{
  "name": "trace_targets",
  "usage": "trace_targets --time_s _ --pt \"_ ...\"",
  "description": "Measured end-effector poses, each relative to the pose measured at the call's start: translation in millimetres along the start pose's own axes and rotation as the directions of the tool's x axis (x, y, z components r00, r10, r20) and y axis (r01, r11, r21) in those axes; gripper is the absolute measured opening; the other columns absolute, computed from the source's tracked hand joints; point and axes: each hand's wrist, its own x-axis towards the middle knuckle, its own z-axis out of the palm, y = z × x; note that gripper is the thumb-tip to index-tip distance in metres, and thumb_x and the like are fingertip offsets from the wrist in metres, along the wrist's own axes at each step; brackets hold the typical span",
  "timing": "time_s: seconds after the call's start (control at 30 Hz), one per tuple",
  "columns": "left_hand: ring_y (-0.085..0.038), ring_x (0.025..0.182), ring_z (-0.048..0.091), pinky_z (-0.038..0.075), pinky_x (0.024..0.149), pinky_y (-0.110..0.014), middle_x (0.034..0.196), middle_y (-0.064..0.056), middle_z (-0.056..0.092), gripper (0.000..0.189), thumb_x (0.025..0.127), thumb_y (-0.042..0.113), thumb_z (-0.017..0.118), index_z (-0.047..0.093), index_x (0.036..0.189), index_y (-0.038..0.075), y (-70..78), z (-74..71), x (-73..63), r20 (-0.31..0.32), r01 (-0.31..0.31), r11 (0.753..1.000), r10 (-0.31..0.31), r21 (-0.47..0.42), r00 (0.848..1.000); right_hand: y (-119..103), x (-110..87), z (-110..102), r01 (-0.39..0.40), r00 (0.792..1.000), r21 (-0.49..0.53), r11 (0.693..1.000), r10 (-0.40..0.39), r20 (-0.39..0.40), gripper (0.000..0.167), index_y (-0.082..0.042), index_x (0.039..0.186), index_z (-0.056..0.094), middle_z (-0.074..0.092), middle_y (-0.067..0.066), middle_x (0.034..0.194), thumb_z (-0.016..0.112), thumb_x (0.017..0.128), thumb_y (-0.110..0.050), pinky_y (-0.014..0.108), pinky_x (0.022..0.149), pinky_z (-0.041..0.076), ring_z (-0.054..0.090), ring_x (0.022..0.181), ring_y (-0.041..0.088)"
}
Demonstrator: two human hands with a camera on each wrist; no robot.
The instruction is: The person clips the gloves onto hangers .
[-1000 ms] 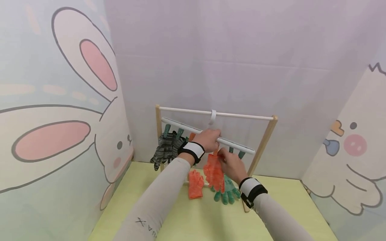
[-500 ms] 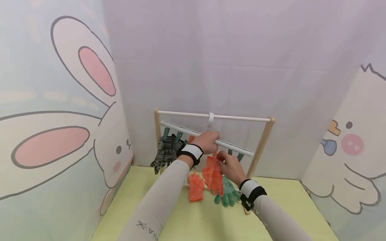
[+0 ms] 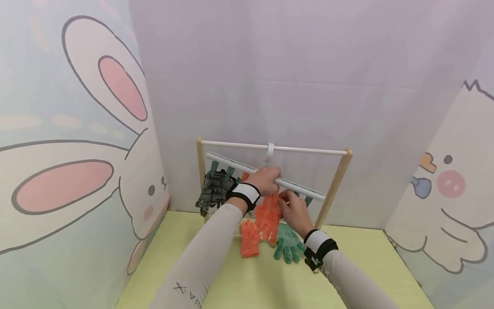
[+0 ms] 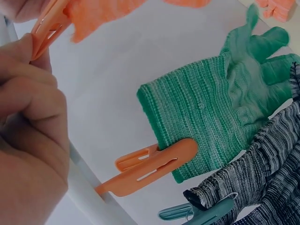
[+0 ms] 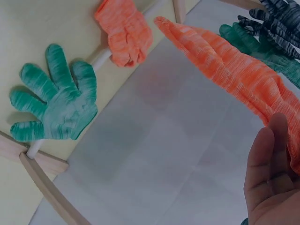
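An orange knit glove [image 3: 268, 216] hangs fingers-down below a white clip hanger [image 3: 301, 189]. My left hand [image 3: 265, 181] is at the hanger bar and pinches an orange clip [image 4: 47, 29], whose jaws are at the glove's cuff. Beside the cuff, my right hand [image 3: 296, 213] holds the glove's edge between thumb and fingers; part of this grip is hidden behind the glove in the right wrist view. A green knit glove [image 4: 197, 110] hangs from another orange clip [image 4: 157, 168]. Farther left along the bar, black-and-grey gloves [image 3: 213, 191] hang from dark green clips [image 3: 229, 172].
The hanger's hook [image 3: 270, 150] is on the white rail [image 3: 308, 150] of a wooden-legged rack [image 3: 339, 180]. Another orange glove [image 3: 250, 244] and a green glove [image 3: 287, 246] lie low on the yellow table [image 3: 185, 266]. Unused green clips [image 3: 308, 201] hang at the bar's right.
The orange glove has shifted slightly left and swung round, its fingers now fuller to view. Both hands stay almost in place at the cuff and clip.
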Motion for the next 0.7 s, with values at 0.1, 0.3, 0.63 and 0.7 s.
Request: trace_targets --time_s 0.1,0.3,0.63,0.7 --pt "-0.016 0.095 0.064 0.05 0.082 -0.029 0.113 -0.003 0.071 0.017 0.101 0.011 0.058 0.062 0.118 0.011 0.9 2.1 0.5 0.004 0.002 1.0 -0.002 0.009 1.0 2.5 -0.9 0.1 -0.009 1.0 0.026 1.0 0.009 -0.024 0.018 -0.007 0.116 0.062 0.069 0.016 0.104 0.052 0.107 -0.019 0.029 0.054 0.054 0.07 0.066 0.026" --pt "-0.015 0.094 0.064 0.051 0.082 -0.029 0.11 -0.002 0.071 0.016 0.101 0.012 0.058 0.061 0.117 0.012 0.3 5.1 2.8 0.003 -0.003 1.0 0.003 -0.004 1.0 7.8 -1.8 0.5 -0.013 0.998 0.075 0.997 0.018 -0.058 0.018 -0.009 0.116 0.065 0.071 0.016 0.103 0.055 0.106 -0.019 0.031 0.053 0.054 0.069 0.066 0.028" --pt "-0.015 0.098 0.066 0.053 0.086 -0.03 0.113 -0.002 0.071 0.018 0.102 0.015 0.059 0.061 0.12 0.012 -2.6 6.8 6.2 -0.015 -0.013 0.999 0.014 0.034 1.0 10.1 1.8 0.8 -0.011 0.997 0.151 0.989 0.022 -0.075 0.025 -0.004 0.126 0.063 0.072 0.021 0.104 0.058 0.103 -0.012 0.032 0.065 0.061 0.072 0.075 0.028" --pt "-0.016 0.098 0.067 0.054 0.086 -0.031 0.113 -0.002 0.071 0.019 0.102 0.016 0.06 0.061 0.12 0.012 -2.0 6.0 4.5 -0.016 -0.011 0.999 0.011 0.039 1.0 10.4 1.9 1.9 -0.012 0.998 0.161 0.987 0.023 -0.066 0.028 -0.005 0.129 0.061 0.072 0.021 0.104 0.06 0.102 -0.011 0.032 0.065 0.061 0.073 0.075 0.027"
